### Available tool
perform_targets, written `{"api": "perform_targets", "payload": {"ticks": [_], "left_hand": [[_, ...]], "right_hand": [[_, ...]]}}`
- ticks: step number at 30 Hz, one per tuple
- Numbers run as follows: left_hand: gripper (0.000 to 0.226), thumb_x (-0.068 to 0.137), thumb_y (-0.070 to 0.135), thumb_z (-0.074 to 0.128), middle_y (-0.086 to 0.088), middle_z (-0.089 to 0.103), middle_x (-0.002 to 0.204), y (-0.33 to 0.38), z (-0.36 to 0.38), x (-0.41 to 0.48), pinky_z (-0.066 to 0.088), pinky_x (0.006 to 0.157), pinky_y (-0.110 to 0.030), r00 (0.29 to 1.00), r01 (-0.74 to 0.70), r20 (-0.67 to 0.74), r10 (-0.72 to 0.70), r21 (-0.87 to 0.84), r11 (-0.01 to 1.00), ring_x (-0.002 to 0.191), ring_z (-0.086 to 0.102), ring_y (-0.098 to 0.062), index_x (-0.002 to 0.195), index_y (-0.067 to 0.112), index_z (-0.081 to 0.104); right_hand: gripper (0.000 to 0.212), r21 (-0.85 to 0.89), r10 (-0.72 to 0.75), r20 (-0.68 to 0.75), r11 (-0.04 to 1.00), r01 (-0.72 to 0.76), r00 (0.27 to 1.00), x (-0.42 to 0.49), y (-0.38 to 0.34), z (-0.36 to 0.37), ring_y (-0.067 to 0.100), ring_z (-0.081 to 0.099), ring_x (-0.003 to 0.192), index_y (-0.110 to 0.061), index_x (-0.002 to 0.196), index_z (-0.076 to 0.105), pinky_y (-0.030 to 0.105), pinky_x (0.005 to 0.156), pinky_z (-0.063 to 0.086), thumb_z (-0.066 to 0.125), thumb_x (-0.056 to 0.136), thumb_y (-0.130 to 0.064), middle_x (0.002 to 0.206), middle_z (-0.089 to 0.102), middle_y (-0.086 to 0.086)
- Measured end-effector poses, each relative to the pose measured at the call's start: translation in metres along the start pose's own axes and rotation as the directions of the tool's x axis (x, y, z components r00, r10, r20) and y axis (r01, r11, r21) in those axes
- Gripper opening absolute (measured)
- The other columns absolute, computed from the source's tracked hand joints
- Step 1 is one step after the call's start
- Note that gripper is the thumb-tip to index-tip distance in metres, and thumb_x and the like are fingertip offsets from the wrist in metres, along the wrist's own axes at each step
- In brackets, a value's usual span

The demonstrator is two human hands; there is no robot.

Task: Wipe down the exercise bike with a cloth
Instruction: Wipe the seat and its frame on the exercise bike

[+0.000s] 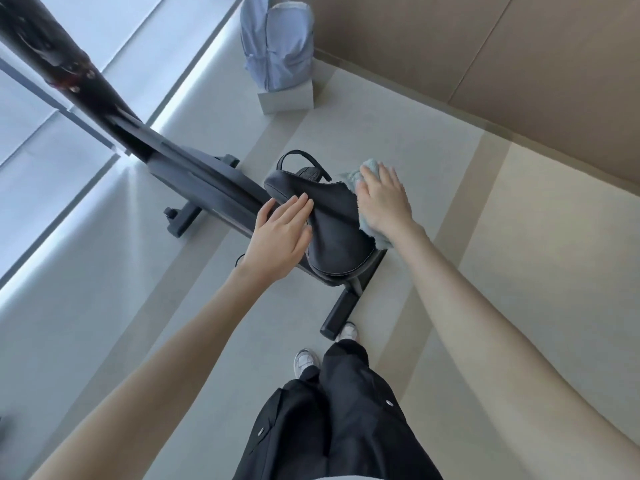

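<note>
Bike saddle [332,230]: left side touched by left hand [277,237], fingers straight; blue cloth [376,238] pressed on right edge by flat, spread right hand [384,202]. Far: backpack [277,43] set on white box [287,98].

Black exercise bike [194,174] upright on floor; pale-blue fluffy cloth [372,233] against saddle's right edge.

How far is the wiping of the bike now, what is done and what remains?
Done: no part can be judged clean from this picture. In hand: the right hand presses the cloth against the right side of the saddle, while the left hand rests flat on it. Left, probably: the frame, the front post and the floor bar, none of which the cloth touches.
</note>
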State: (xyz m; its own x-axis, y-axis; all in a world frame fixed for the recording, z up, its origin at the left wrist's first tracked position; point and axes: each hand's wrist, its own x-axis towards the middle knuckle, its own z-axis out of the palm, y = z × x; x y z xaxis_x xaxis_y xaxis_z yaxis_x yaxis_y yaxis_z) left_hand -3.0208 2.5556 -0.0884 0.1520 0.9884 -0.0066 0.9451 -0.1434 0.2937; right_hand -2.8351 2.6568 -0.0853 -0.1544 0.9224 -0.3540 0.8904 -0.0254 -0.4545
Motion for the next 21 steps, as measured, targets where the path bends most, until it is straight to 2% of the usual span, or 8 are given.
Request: {"api": "perform_targets", "payload": {"ticks": [3, 5, 7, 9, 12, 14, 18, 21], "left_hand": [[0.056, 0.097, 0.037, 0.019, -0.003, 0.042, 0.147, 0.002, -0.002, 0.000, 0.014, 0.116, -0.043, 1.000, 0.008, 0.010, -0.008, -0.008, 1.000, 0.137, 0.037, -0.019, 0.140, 0.011, 0.045], [0.051, 0.098, 0.034, 0.024, -0.003, 0.045, 0.145, 0.002, -0.003, 0.000, 0.015, 0.116, -0.044, 1.000, 0.013, -0.004, -0.013, -0.007, 1.000, 0.135, 0.040, -0.019, 0.138, 0.011, 0.048], [0.047, 0.099, 0.030, 0.029, -0.003, 0.049, 0.142, 0.002, -0.006, 0.001, 0.016, 0.115, -0.045, 1.000, 0.017, -0.014, -0.017, -0.016, 1.000, 0.133, 0.043, -0.020, 0.135, 0.011, 0.051], [0.048, 0.098, 0.031, 0.028, -0.004, 0.052, 0.139, 0.002, -0.008, 0.002, 0.016, 0.115, -0.045, 1.000, 0.010, -0.016, -0.010, 0.004, 1.000, 0.130, 0.046, -0.020, 0.133, 0.010, 0.054], [0.049, 0.097, 0.031, 0.028, -0.006, 0.056, 0.134, 0.001, -0.013, 0.005, 0.021, 0.114, -0.047, 0.999, -0.034, -0.013, 0.035, 0.043, 0.998, 0.127, 0.049, -0.022, 0.128, 0.008, 0.058], [0.047, 0.097, 0.030, 0.031, -0.007, 0.059, 0.131, -0.004, -0.015, 0.007, 0.024, 0.112, -0.048, 0.996, -0.082, -0.024, 0.083, 0.053, 0.995, 0.125, 0.051, -0.024, 0.125, 0.007, 0.060], [0.047, 0.098, 0.031, 0.031, -0.007, 0.057, 0.133, -0.019, -0.017, 0.012, 0.022, 0.114, -0.046, 0.979, -0.201, 0.005, 0.202, 0.052, 0.978, 0.127, 0.049, -0.024, 0.128, 0.007, 0.058], [0.049, 0.098, 0.032, 0.031, -0.009, 0.053, 0.137, -0.036, -0.020, 0.015, 0.020, 0.115, -0.044, 0.961, -0.275, 0.033, 0.274, 0.049, 0.960, 0.129, 0.047, -0.023, 0.132, 0.006, 0.054]], "right_hand": [[0.038, 0.109, 0.026, 0.133, 0.993, -0.041, 0.991, 0.030, 0.002, -0.019, 0.025, 0.040, 0.127, -0.030, 0.123, 0.054, 0.038, 0.100, 0.032, 0.029, 0.095, -0.034, 0.138, 0.048, 0.003], [0.034, 0.167, 0.018, 0.186, 0.985, -0.050, 0.982, 0.037, 0.002, -0.025, 0.026, 0.047, 0.119, -0.031, 0.112, 0.061, 0.037, 0.096, 0.037, 0.034, 0.091, -0.034, 0.129, 0.057, -0.001], [0.035, 0.157, 0.016, 0.169, 0.987, -0.043, 0.985, 0.035, 0.002, -0.025, 0.027, 0.049, 0.115, -0.032, 0.111, 0.060, 0.037, 0.091, 0.038, 0.032, 0.091, -0.036, 0.125, 0.058, 0.000], [0.036, 0.075, 0.003, 0.048, 0.997, -0.007, 0.999, 0.023, 0.003, -0.013, 0.029, 0.045, 0.117, -0.032, 0.118, 0.054, 0.038, 0.089, 0.035, 0.028, 0.094, -0.039, 0.129, 0.051, 0.004], [0.045, -0.139, -0.078, -0.117, 0.988, 0.061, 0.990, -0.013, -0.002, 0.012, 0.031, 0.021, 0.138, -0.024, 0.140, 0.037, 0.046, 0.108, 0.023, 0.032, 0.097, -0.038, 0.151, 0.028, 0.011], [0.052, -0.256, -0.117, -0.167, 0.964, 0.071, 0.979, -0.042, -0.007, 0.029, 0.033, 0.011, 0.143, -0.021, 0.146, 0.028, 0.054, 0.112, 0.013, 0.035, 0.097, -0.037, 0.155, 0.018, 0.014], [0.054, -0.292, -0.130, -0.187, 0.954, 0.071, 0.974, -0.087, -0.015, 0.058, 0.033, 0.009, 0.144, -0.018, 0.147, 0.025, 0.057, 0.112, 0.012, 0.034, 0.097, -0.036, 0.155, 0.018, 0.014], [0.052, -0.249, -0.084, -0.168, 0.968, 0.040, 0.982, -0.100, -0.019, 0.066, 0.030, 0.006, 0.145, -0.019, 0.148, 0.023, 0.056, 0.113, 0.010, 0.032, 0.099, -0.035, 0.157, 0.016, 0.011]]}}
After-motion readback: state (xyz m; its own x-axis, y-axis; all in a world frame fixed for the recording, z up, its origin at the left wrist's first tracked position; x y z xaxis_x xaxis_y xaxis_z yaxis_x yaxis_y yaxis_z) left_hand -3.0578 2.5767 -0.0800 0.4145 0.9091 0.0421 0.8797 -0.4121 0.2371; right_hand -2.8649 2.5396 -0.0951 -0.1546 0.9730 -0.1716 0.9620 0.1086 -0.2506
